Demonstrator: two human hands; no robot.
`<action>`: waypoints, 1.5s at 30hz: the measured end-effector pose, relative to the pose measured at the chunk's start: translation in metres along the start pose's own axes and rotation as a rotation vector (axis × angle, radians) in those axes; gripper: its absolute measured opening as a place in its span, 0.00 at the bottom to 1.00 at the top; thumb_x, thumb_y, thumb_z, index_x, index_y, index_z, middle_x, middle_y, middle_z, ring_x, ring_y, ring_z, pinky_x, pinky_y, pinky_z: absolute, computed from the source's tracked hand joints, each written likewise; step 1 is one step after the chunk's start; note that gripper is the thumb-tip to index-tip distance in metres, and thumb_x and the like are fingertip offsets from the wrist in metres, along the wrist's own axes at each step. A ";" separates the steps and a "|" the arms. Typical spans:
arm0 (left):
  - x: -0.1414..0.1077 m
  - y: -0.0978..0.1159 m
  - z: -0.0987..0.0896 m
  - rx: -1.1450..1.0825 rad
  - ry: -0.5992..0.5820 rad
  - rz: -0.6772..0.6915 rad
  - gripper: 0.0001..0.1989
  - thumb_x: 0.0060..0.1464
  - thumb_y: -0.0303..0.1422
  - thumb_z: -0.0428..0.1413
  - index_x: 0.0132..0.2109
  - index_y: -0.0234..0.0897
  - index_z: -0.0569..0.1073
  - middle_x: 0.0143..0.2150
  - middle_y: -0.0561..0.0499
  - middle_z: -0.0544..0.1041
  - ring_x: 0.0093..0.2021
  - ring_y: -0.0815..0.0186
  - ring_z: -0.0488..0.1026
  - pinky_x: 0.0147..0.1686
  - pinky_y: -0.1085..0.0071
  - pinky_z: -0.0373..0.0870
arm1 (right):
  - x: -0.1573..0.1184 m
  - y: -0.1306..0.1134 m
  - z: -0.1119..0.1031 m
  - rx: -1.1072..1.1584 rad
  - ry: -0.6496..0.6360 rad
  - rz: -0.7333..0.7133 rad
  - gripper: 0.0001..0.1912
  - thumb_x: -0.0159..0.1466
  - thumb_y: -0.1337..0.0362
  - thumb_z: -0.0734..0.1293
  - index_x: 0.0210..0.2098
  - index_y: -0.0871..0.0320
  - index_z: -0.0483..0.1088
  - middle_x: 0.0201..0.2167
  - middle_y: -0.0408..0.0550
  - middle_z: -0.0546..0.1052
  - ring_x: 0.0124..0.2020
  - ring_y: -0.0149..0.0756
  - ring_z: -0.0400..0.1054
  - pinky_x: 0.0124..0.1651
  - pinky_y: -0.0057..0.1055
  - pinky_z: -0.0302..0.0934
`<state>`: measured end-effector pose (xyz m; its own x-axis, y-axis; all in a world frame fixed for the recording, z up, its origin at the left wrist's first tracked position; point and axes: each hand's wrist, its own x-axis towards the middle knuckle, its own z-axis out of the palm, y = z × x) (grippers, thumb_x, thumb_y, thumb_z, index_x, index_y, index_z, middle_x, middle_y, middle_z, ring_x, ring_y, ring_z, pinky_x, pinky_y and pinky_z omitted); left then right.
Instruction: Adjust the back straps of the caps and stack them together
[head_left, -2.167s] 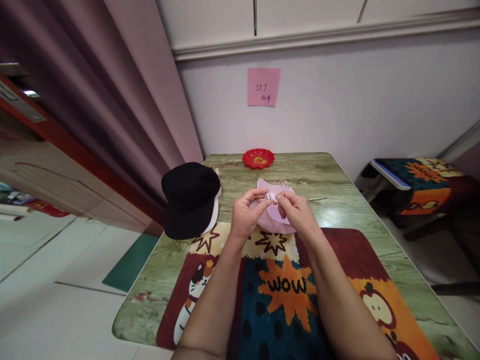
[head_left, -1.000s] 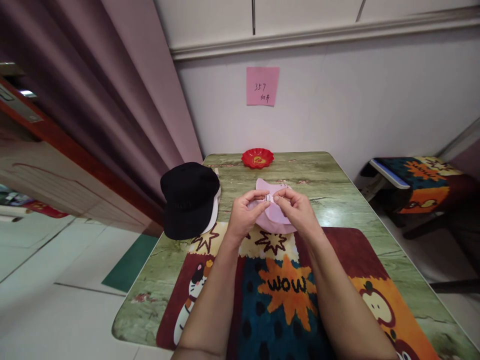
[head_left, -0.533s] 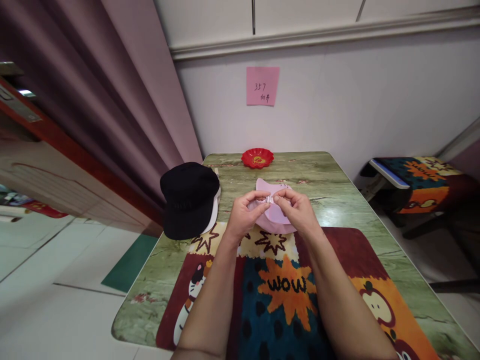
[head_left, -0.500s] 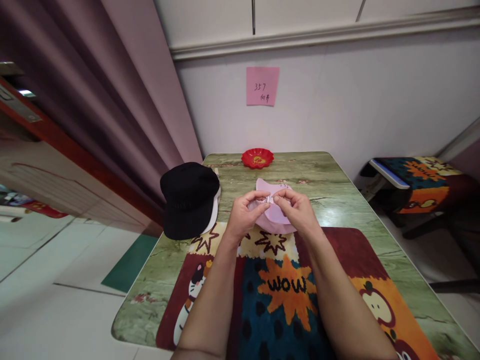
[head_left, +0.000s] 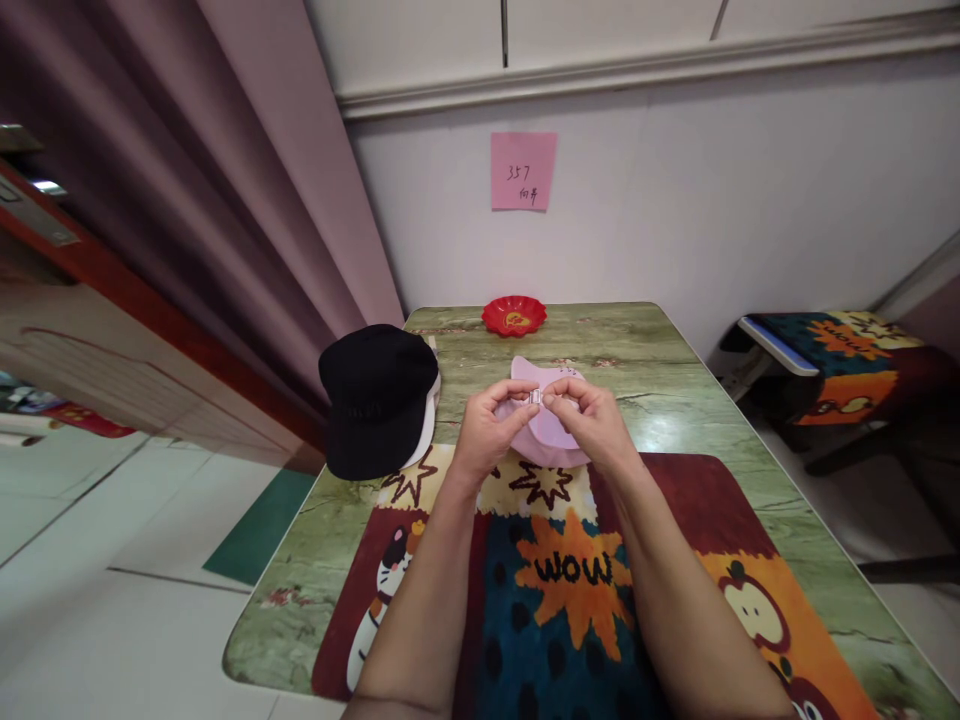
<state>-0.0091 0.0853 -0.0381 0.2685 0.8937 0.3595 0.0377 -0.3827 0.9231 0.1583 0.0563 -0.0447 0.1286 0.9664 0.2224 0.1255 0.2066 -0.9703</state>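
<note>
A pale pink cap point(head_left: 553, 432) lies on the table in front of me, partly covered by my fingers. My left hand point(head_left: 491, 425) is closed in a pinch at a small shiny metal buckle point(head_left: 535, 397) on the cap's strap. From the other side, my right hand point(head_left: 592, 420) pinches at the strap beside the buckle, its thumb and forefinger pressed together. The strap's end is hidden by the fingers. To the left of my left hand, a black cap point(head_left: 379, 395) rests over a white cap point(head_left: 430, 430), of which only an edge shows.
A red scalloped dish point(head_left: 514, 316) stands at the back of the green marbled table point(head_left: 626, 335). Under my forearms lies a colourful printed mat point(head_left: 559, 615). A pink note point(head_left: 523, 172) sticks to the wall. On the right is a mat-covered stool point(head_left: 847, 350).
Both hands stay at the buckle with only tiny finger shifts. The caps and the dish have not moved on the table.
</note>
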 end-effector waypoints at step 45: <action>-0.001 0.008 0.003 0.042 -0.027 -0.007 0.12 0.54 0.38 0.64 0.29 0.37 0.73 0.29 0.53 0.74 0.32 0.67 0.70 0.37 0.71 0.67 | -0.003 -0.002 0.006 -0.065 -0.077 -0.009 0.15 0.67 0.52 0.63 0.31 0.55 0.70 0.20 0.39 0.65 0.23 0.32 0.59 0.29 0.31 0.54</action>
<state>-0.0067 0.0806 -0.0320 0.2940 0.8900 0.3485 0.0800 -0.3862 0.9189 0.1513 0.0536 -0.0442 0.0517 0.9739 0.2209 0.1900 0.2076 -0.9596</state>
